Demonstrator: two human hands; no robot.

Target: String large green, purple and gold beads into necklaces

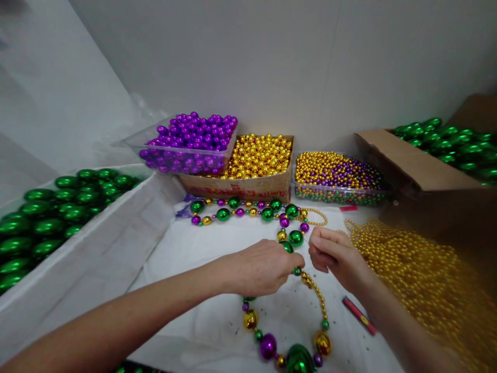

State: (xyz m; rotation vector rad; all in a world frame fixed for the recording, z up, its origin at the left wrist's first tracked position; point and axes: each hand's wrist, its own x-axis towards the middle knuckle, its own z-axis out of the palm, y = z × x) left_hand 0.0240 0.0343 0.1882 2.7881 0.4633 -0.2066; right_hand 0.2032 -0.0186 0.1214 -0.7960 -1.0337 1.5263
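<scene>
The left hand [267, 267] pinches a strand of shiny round green, purple and gold beads [267, 346] over the white-covered worktop [186, 254]; the right hand's [336, 254] grip is narrow, its contents unclear.

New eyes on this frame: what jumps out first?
Probably the glossy purple beads, heaped at back left of centre, with gold beads just right of them. Big green beads crowd the left edge. Near mid-frame, left hand and right hand sit close together by a multicoloured bead strand.
</scene>
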